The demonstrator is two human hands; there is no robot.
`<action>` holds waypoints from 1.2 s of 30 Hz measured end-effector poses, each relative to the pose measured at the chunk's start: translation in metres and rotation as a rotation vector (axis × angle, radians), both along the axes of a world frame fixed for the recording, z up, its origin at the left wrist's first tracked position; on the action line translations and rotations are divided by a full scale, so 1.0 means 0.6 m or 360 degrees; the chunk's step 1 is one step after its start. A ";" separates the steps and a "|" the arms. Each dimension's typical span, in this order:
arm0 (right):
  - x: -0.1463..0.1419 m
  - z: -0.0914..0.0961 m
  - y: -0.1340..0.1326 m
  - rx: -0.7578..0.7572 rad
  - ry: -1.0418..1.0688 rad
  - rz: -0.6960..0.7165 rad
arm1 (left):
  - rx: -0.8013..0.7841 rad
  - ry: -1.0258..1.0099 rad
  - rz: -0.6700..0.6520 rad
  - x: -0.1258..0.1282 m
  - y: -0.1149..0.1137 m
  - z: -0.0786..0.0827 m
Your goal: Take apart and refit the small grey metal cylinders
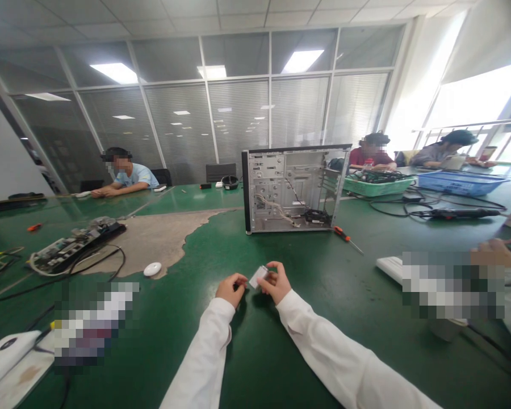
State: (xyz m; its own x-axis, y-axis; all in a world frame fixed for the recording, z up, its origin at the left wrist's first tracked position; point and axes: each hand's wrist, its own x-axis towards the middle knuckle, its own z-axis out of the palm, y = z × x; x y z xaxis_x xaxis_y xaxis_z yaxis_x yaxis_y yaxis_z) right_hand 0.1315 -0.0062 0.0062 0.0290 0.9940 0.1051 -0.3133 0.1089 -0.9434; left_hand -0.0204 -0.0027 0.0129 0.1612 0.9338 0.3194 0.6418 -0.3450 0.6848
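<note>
Over a green tabletop [166,318], my right hand [280,285] pinches a small pale piece [258,277], tilted and jutting toward my nearby curled left hand [230,290], whose grip I cannot tell, on the near side of the open computer case [276,187].

We recorded a glass partition [238,54] across the far side of the room, divided by pale frame members [204,96]. Fine horizontal blinds [242,139] lined its lower panes, and bright rectangular lights [302,61] showed in the upper panes. Overhead, we noted a ceiling [187,10] of pale panels. At right, daylight entered through a window [485,94] beneath a pale shade [489,42]. We identified a green-topped table [187,289] with an irregular bare patch [157,233]; a dark chair [215,172] stood beyond its far edge.
</note>
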 end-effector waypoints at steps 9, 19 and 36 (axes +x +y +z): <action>0.004 0.015 -0.020 0.0440 -0.0724 0.0015 | -0.0003 -0.0003 -0.0067 -0.007 0.007 -0.012; 0.026 -0.020 0.028 0.0149 -0.0350 0.0134 | -0.0017 0.0040 -0.0022 -0.003 0.003 -0.005; 0.084 -0.024 0.074 -0.0309 0.0645 0.0165 | -0.0020 0.0058 0.0014 0.001 -0.004 0.004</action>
